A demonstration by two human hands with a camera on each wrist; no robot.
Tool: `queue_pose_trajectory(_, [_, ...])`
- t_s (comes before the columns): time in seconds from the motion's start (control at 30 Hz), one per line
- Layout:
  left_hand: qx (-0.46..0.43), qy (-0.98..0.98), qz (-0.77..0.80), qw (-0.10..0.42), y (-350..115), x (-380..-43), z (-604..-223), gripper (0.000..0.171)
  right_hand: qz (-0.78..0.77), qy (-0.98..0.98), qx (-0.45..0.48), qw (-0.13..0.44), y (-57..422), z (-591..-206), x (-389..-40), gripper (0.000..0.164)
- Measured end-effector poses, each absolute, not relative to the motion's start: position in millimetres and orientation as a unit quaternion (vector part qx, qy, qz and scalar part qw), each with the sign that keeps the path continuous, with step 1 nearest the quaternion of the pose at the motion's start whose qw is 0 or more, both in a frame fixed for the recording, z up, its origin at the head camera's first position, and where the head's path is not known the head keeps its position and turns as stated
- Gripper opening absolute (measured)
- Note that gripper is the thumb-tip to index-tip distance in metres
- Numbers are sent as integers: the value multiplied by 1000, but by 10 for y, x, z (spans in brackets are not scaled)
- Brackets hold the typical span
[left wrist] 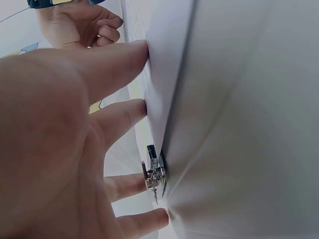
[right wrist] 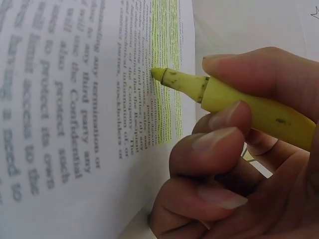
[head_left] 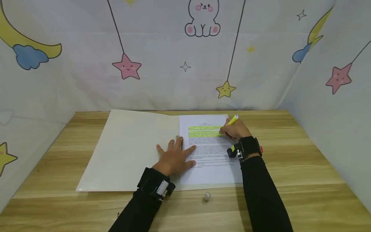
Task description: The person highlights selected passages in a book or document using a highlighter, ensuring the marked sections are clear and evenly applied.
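My right hand (head_left: 236, 129) pinches a yellow highlighter (head_left: 233, 120), its tip on the printed sheet (head_left: 211, 175). Close up in the right wrist view, the highlighter's chisel tip (right wrist: 158, 74) meets the lines of text beside several yellow strokes. Bright yellow bands (head_left: 203, 131) cover the upper lines of the page. My left hand (head_left: 173, 158) lies with spread fingers across the sheet's left edge and the white folder (head_left: 124, 151). The folder lies spread out under the sheet. A metal clip (left wrist: 155, 174) at the folder's fold shows beside the left fingers.
A small grey-white cap (head_left: 207, 196) stands on the wooden table (head_left: 298, 180) in front of the folder. Behind the table hangs a white cloth backdrop (head_left: 162, 87) with cartoon stars, a moon and a bear. More cloth borders both sides.
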State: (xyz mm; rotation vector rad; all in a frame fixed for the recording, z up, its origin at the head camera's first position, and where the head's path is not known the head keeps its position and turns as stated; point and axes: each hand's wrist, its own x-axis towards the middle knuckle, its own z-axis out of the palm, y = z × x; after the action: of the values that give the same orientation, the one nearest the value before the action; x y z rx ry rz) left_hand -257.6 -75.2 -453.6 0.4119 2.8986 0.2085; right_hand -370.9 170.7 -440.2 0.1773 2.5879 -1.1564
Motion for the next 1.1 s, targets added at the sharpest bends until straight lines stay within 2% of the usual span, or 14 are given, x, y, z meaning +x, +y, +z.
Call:
queue_pose_trajectory(0.4, [140,982,69,108,-754,-2570,-4534,58,-405,901,66,138,1747,-4404,-3693,23])
queue_pose_trajectory(1.1, [143,982,72,99,-745,-2546,-4502,58,-423,888,100,148,1843,-4407,-3670,27])
